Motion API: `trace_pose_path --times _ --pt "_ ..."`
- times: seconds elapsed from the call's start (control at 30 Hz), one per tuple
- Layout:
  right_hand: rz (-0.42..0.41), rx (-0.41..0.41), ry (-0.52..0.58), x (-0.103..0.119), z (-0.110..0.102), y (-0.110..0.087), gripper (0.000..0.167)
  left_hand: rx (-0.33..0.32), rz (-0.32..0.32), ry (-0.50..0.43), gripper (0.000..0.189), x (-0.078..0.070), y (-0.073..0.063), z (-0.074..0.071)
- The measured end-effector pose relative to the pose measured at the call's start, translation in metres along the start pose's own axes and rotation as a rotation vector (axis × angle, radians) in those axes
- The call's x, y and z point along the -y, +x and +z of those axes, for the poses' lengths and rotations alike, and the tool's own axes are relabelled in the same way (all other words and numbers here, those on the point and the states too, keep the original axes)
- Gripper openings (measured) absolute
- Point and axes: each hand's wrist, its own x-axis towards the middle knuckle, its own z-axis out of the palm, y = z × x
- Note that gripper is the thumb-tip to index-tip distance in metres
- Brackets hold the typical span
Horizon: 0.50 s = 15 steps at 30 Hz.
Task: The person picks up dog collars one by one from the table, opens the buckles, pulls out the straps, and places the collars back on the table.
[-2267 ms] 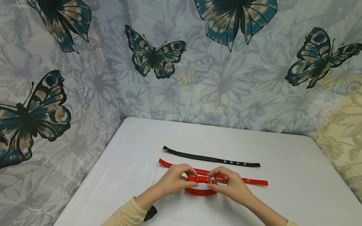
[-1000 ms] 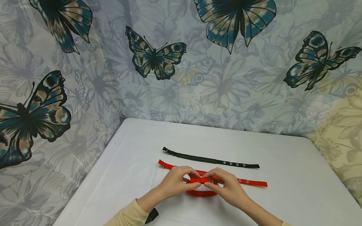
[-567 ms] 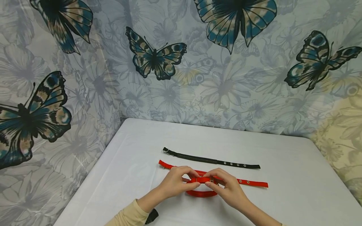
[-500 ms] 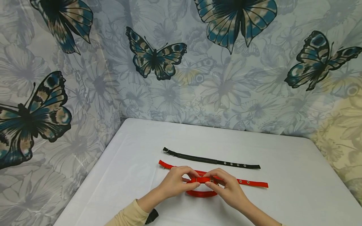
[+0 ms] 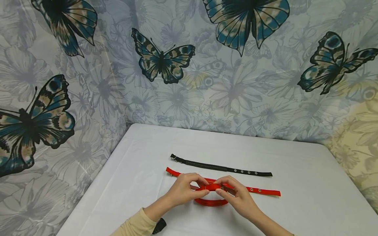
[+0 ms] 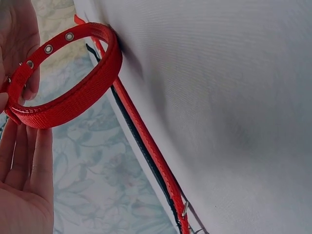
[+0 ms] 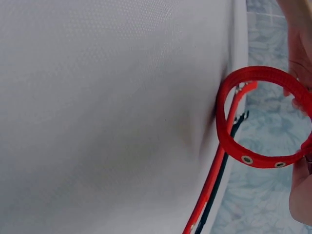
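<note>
In the head view, a red pet collar [image 5: 211,203] is fastened into a loop, upright above the near middle of the table. My left hand [image 5: 183,190] pinches its strap from the left with thumb and fingers. From the right, my right hand [image 5: 238,194] pinches the same strap beside the metal buckle, which its fingers partly cover. The left wrist view shows the round red collar [image 6: 73,105] with several metal eyelets along its strap. Two eyelets of the collar [image 7: 226,112] face the right wrist camera; the buckle is not clearly visible there.
Behind the hands a second red collar [image 5: 267,191] lies flat, its middle partly hidden by them. Farther back a black collar [image 5: 206,165] lies stretched out on the white table [image 5: 295,164]. A dark object [image 5: 160,225] shows beside the left sleeve. Butterfly-patterned cloth stands behind the table.
Since the earliest frame my hands have come closer together along the strap, and the buckle is more covered. In the last half second the held strap has shifted only slightly.
</note>
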Motion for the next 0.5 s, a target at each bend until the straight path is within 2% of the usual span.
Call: trace_pose_path --times 0.1,0.2,0.37,0.5 --pt "0.008 0.011 -0.009 0.0017 -0.0018 0.0004 0.019 -0.003 -0.003 -0.004 0.012 -0.0001 0.0007 0.0009" --pt "-0.026 0.021 -0.060 0.0042 -0.0036 0.0019 0.020 -0.002 -0.015 -0.007 0.012 -0.0002 0.0011 0.0013" --pt "-0.158 0.018 -0.187 0.0085 -0.0030 0.0044 0.024 0.004 -0.006 0.018 0.011 -0.0014 0.0004 0.0006" --pt "-0.295 -0.024 -0.285 0.0088 0.0002 0.0051 0.025 0.009 -0.007 0.031 0.012 -0.0024 0.0001 0.0014"
